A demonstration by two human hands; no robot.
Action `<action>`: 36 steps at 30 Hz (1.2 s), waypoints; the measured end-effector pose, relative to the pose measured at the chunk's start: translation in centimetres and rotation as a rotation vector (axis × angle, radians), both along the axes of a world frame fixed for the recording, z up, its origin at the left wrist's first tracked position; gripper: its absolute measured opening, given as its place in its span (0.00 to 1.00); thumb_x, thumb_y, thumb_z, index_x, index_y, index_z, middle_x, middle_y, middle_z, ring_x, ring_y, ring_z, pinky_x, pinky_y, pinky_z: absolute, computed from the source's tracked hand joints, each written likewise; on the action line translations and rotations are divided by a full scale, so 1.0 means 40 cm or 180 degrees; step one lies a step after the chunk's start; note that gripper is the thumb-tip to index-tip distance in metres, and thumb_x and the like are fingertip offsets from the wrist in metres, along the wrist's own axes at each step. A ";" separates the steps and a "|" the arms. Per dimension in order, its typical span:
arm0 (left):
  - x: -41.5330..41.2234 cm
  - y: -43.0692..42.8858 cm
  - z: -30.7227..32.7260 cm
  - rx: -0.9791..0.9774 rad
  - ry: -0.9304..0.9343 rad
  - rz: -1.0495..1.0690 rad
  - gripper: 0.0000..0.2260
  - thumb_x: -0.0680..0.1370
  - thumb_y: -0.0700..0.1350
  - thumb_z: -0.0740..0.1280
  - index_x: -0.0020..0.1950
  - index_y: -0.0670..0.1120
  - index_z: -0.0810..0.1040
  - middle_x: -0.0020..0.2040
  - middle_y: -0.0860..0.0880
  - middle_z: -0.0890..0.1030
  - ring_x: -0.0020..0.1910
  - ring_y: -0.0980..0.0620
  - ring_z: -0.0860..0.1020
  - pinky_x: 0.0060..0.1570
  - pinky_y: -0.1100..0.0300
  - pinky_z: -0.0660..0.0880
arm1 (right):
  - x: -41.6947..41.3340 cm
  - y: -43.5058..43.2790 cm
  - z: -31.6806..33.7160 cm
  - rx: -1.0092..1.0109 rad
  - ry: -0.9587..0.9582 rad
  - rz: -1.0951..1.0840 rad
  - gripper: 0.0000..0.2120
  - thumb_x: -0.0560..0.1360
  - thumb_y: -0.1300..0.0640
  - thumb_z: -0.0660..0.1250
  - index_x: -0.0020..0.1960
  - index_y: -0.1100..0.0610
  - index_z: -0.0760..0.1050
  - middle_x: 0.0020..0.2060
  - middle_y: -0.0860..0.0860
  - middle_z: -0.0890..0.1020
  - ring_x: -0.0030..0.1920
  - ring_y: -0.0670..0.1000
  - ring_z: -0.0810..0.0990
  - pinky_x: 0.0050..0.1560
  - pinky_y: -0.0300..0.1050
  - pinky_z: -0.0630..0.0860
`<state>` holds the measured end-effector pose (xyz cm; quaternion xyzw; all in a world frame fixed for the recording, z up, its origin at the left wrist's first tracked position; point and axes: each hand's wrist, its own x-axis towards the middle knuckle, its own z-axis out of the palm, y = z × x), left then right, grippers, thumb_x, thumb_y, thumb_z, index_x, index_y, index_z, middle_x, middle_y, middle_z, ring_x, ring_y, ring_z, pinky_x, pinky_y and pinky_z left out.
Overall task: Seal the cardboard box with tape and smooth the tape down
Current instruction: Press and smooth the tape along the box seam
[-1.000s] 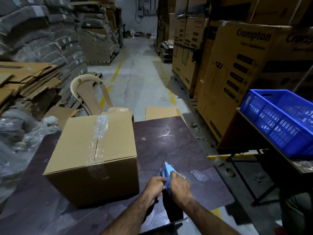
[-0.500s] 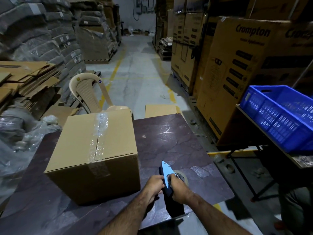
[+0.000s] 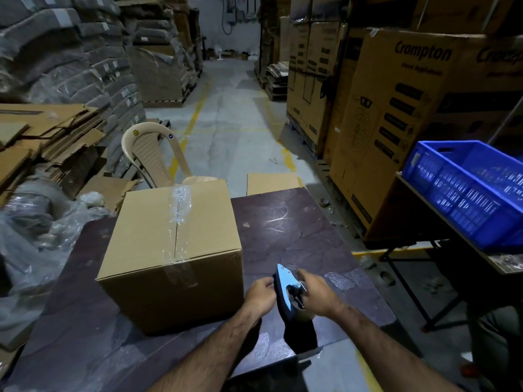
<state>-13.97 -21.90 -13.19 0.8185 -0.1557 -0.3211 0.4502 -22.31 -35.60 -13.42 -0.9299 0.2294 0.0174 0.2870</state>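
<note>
The room is a dim warehouse with a concrete aisle (image 3: pixel 235 131) marked by yellow lines. The work surface is a dark brown table (image 3: pixel 297 227), scuffed and stained, with its near edge cut off by the frame.

The cardboard box (image 3: pixel 158 241) stands closed on the left half of the table. A clear tape strip (image 3: pixel 178 210) runs along its top seam and folds down over the near face. The strip is wrinkled at the far end of the seam.

The tape dispenser (image 3: pixel 285 287) is held just above the table, to the right of the box and apart from it. The left hand (image 3: pixel 261 295) closes its curled fingers on the dispenser's left edge. The right hand (image 3: pixel 319 292) grips the dispenser from the right side. The roll is hidden behind the right hand, and it cannot be told whether a free tape end is pinched. The lower part of the dispenser is dark and hard to make out.

A beige plastic chair (image 3: pixel 150 154) stands behind the box, its seat partly hidden by it. Flattened cardboard sheets (image 3: pixel 42 137) and crumpled plastic wrap (image 3: pixel 34 244) lie to the left, below stacked wrapped bundles (image 3: pixel 56 52). A blue crate (image 3: pixel 464 193) rests on a metal-legged side stand (image 3: pixel 418 250) to the right, cut off by the frame edge. Printed cartons (image 3: pixel 396 131) marked "Crompton" line the right side of the aisle. Nothing lies between the hands and the box.
</note>
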 end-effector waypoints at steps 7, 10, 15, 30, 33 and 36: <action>-0.012 0.047 0.162 -0.0247 -0.0701 -0.0303 0.16 0.80 0.36 0.59 0.68 0.41 0.73 0.66 0.47 0.77 0.65 0.53 0.74 0.56 0.71 0.64 | 0.016 0.012 0.164 0.0067 -0.0607 -0.0153 0.30 0.72 0.69 0.60 0.73 0.59 0.63 0.67 0.55 0.74 0.66 0.51 0.73 0.58 0.28 0.62; -0.014 0.080 0.244 -0.0498 -0.0991 -0.0320 0.18 0.80 0.37 0.60 0.70 0.43 0.72 0.67 0.48 0.76 0.66 0.55 0.73 0.61 0.70 0.64 | 0.024 0.044 0.245 0.0066 -0.1038 -0.0151 0.29 0.73 0.70 0.60 0.73 0.60 0.64 0.67 0.54 0.74 0.66 0.51 0.73 0.61 0.31 0.64; 0.006 0.174 0.358 -0.0874 -0.1543 -0.0067 0.18 0.80 0.37 0.60 0.70 0.43 0.72 0.67 0.50 0.76 0.65 0.59 0.73 0.65 0.66 0.66 | 0.054 0.112 0.326 0.0068 -0.1471 -0.0059 0.26 0.75 0.70 0.60 0.72 0.59 0.66 0.65 0.52 0.76 0.65 0.48 0.73 0.62 0.34 0.67; 0.219 0.488 0.382 0.1277 -0.2084 -0.0826 0.42 0.73 0.46 0.73 0.78 0.47 0.51 0.79 0.47 0.53 0.77 0.49 0.52 0.75 0.44 0.52 | 0.234 0.327 0.304 -0.0379 -0.1295 0.0934 0.23 0.74 0.63 0.63 0.69 0.58 0.69 0.64 0.54 0.76 0.64 0.52 0.73 0.67 0.50 0.70; 0.248 0.493 0.352 0.1597 -0.2202 -0.0975 0.44 0.72 0.50 0.73 0.79 0.46 0.48 0.80 0.48 0.48 0.78 0.49 0.45 0.75 0.39 0.45 | 0.267 0.357 0.285 -0.1075 -0.1156 0.1305 0.16 0.76 0.48 0.60 0.62 0.52 0.71 0.59 0.50 0.78 0.60 0.50 0.74 0.61 0.56 0.72; 0.263 0.495 0.327 0.1741 -0.2527 -0.1004 0.44 0.72 0.54 0.73 0.78 0.47 0.48 0.80 0.49 0.48 0.78 0.50 0.46 0.74 0.39 0.46 | 0.286 0.378 0.278 -0.1507 -0.1120 0.1516 0.17 0.74 0.40 0.62 0.55 0.52 0.71 0.57 0.51 0.76 0.58 0.52 0.74 0.59 0.54 0.72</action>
